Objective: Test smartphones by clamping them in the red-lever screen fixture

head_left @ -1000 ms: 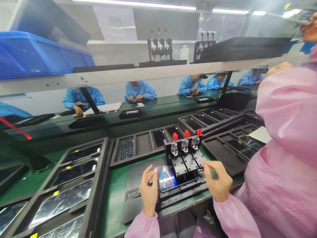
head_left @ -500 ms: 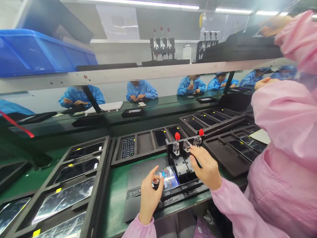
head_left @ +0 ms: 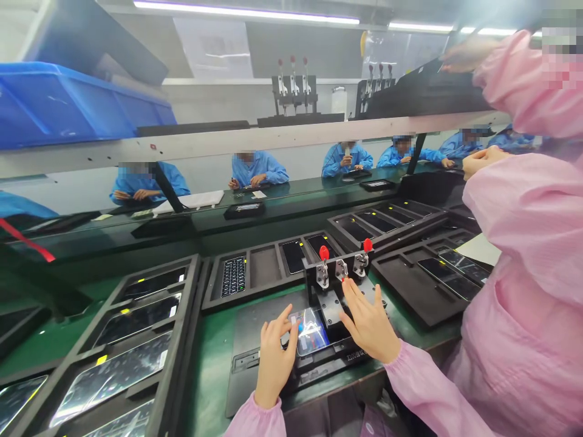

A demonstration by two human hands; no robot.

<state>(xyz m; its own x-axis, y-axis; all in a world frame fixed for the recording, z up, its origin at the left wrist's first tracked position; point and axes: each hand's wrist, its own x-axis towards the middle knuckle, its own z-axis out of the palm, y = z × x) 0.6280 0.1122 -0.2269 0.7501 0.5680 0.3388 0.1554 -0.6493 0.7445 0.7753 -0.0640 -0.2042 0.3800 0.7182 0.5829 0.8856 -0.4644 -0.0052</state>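
A black clamping jig (head_left: 339, 358) sits on a dark mat on the green bench in front of me. A phone (head_left: 312, 332) with shiny film lies in it, half under the clamp plates. My left hand (head_left: 273, 355) has its bent fingers and thumb on the phone's left edge. My right hand (head_left: 370, 325) lies flat with fingers stretched out over the middle clamp lever (head_left: 340, 271), which is folded down. The left lever (head_left: 323, 254) and the right lever (head_left: 367, 246) stand upright with red knobs.
Black foam trays with phones lie at the left (head_left: 136, 315), behind the jig (head_left: 264, 267) and at the right (head_left: 410, 285). A co-worker in pink (head_left: 528, 243) stands close on my right. A shelf (head_left: 228, 141) with a blue bin (head_left: 68, 103) runs overhead. People in blue (head_left: 257, 170) sit opposite.
My right hand went from the jig's right side to the middle clamp lever and brought it down. My left hand stayed at the phone's left edge. The co-worker's arm rose to the shelf.
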